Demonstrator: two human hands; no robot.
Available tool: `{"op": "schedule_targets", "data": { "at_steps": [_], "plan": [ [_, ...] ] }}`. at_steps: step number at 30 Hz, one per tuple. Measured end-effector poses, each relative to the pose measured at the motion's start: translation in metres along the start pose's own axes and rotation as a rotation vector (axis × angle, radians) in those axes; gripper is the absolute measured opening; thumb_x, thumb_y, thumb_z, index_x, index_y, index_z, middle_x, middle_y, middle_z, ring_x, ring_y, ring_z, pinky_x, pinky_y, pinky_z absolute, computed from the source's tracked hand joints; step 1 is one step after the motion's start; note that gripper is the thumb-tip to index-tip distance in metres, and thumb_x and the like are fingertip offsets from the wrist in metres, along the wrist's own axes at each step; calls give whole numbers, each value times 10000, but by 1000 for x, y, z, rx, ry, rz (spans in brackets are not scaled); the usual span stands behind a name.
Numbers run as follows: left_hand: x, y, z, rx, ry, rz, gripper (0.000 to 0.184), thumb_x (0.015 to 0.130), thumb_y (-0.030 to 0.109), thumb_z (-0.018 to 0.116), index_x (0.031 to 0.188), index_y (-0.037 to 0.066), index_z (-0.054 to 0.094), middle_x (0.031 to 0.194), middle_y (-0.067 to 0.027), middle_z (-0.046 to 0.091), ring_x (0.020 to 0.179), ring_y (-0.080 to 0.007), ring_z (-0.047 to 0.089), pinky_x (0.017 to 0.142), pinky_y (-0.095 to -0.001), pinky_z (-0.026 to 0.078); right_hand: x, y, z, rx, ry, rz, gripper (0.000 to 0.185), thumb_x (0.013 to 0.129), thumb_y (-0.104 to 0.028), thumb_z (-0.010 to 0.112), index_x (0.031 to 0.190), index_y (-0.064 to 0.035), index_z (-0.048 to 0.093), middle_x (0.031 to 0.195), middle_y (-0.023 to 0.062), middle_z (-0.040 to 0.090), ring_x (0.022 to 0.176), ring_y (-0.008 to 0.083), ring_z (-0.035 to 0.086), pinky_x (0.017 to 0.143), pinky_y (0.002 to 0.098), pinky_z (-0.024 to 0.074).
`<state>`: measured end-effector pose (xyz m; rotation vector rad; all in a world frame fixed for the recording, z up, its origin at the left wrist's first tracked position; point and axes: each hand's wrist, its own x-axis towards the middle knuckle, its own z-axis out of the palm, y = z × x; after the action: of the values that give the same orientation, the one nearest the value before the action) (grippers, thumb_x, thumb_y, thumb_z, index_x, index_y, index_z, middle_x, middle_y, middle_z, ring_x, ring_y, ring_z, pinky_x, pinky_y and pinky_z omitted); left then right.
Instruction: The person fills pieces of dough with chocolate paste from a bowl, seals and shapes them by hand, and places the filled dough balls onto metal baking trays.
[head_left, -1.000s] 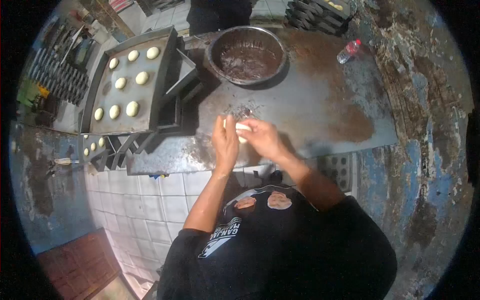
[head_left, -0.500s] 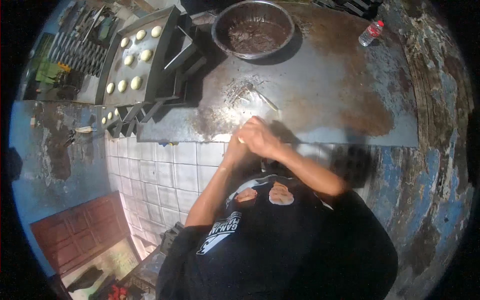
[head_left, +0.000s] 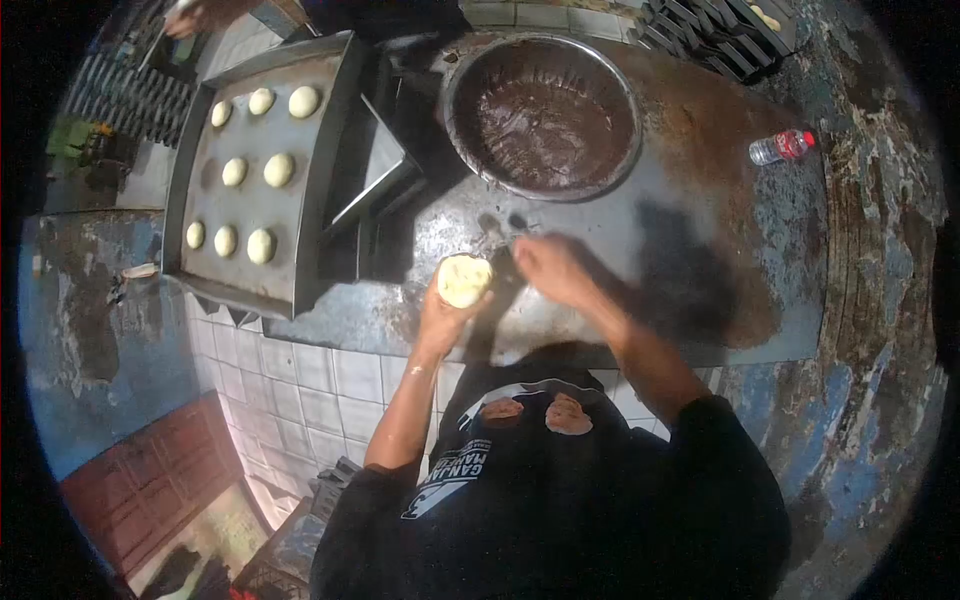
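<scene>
My left hand (head_left: pixel 445 318) cups a flattened piece of pale dough (head_left: pixel 465 280), its face turned upward. To its right, my right hand (head_left: pixel 552 268) is closed low over the metal table, blurred by motion. The thin metal spatula (head_left: pixel 508 240) shows only in part at its fingertips, and the fingers seem wrapped round its handle. Just beyond the hands stands a large metal bowl (head_left: pixel 628 165) with dark brown paste (head_left: pixel 545 130) in it. Brown smears mark the table near the spatula.
A metal tray (head_left: pixel 310 225) with several dough balls (head_left: pixel 278 170) rests on stacked trays at the left. A bottle with a red label (head_left: pixel 782 147) lies at the table's right. More metal trays (head_left: pixel 715 40) stand at the back right. Another person's hand (head_left: pixel 185 20) shows at top left.
My hands, earlier pressed together round the dough, have parted. The dough now lies flattened in my left hand, while my right hand has reached out to the spatula. The view has shifted.
</scene>
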<state>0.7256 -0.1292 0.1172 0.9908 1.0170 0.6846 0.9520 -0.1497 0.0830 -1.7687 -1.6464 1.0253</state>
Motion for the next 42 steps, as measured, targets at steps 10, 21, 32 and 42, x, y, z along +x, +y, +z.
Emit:
{"op": "schedule_targets", "data": {
  "at_steps": [10,21,32,42],
  "plan": [
    [108,48,-5,-23,-22,82,817,751,-122,797,1455,58,423,1243,-62,625,1113,-151,642,1007,-291,513,181,56,-51,-553,96,70,183,888,-95,565,978,-1,694,849,267,693,788,427,701,706,509,563],
    [148,40,-15,79,101,73,511,806,-60,798,1256,28,574,1150,-56,684,1068,-123,648,960,-273,515,194,66,-66,1315,-493,410,231,1033,-165,544,1131,20,643,742,19,564,480,13,370,389,195,272],
    [140,28,39,813,188,296,398,933,220,679,1236,42,492,1058,-274,691,976,-488,672,794,-519,533,13,-44,-14,-387,300,-210,326,950,-95,599,1256,15,621,857,182,655,697,390,677,617,460,570],
    [40,-35,38,151,-81,5,513,832,-48,662,1299,98,509,1069,0,612,884,-102,577,729,-252,487,-75,23,-4,-118,199,43,425,918,-138,667,1318,-6,603,1120,176,723,910,313,719,802,425,577]
  ]
}}
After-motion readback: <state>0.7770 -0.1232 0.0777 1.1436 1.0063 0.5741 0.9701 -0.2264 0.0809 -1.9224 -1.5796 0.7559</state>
